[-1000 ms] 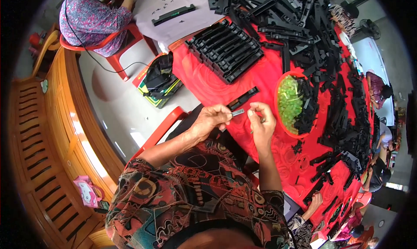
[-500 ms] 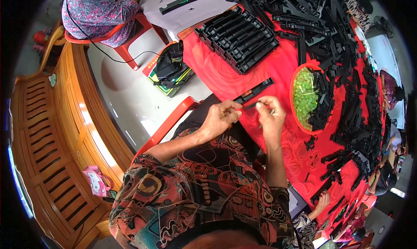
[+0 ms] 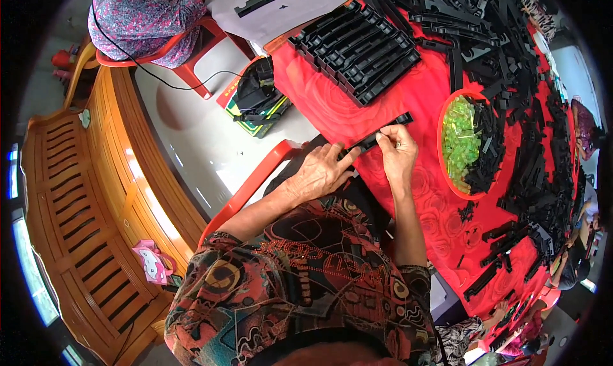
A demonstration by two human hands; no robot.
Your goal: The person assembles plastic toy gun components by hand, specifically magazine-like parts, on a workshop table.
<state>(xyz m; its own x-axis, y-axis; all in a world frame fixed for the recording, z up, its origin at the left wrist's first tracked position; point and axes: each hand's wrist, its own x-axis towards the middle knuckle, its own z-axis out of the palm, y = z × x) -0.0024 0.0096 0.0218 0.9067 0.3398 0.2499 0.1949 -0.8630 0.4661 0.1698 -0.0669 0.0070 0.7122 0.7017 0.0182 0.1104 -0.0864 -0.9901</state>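
Observation:
A long, narrow black plastic part [image 3: 401,119] lies slantwise at the edge of the red-covered table, in front of me. My left hand [image 3: 321,171] grips its near end, fingers stretched over it and covering that end. At the middle of the part, the thumb and fingers of my right hand [image 3: 398,150] are pinched together against it. Whatever sits between those fingertips is hidden. Beyond the part, similar black parts stand in a neat stacked block [image 3: 357,52].
To the right, an orange-rimmed basin [image 3: 442,152] holds green translucent pieces and small black pieces. Heaps of black parts [image 3: 533,155] cover the far right. A red chair [image 3: 252,186] and a box with a black bag [image 3: 258,98] are left. Another person [image 3: 143,24] sits far left.
Both hands have come down onto the long part; before, they were held up near it with a small dark piece between them. The view has shifted slightly.

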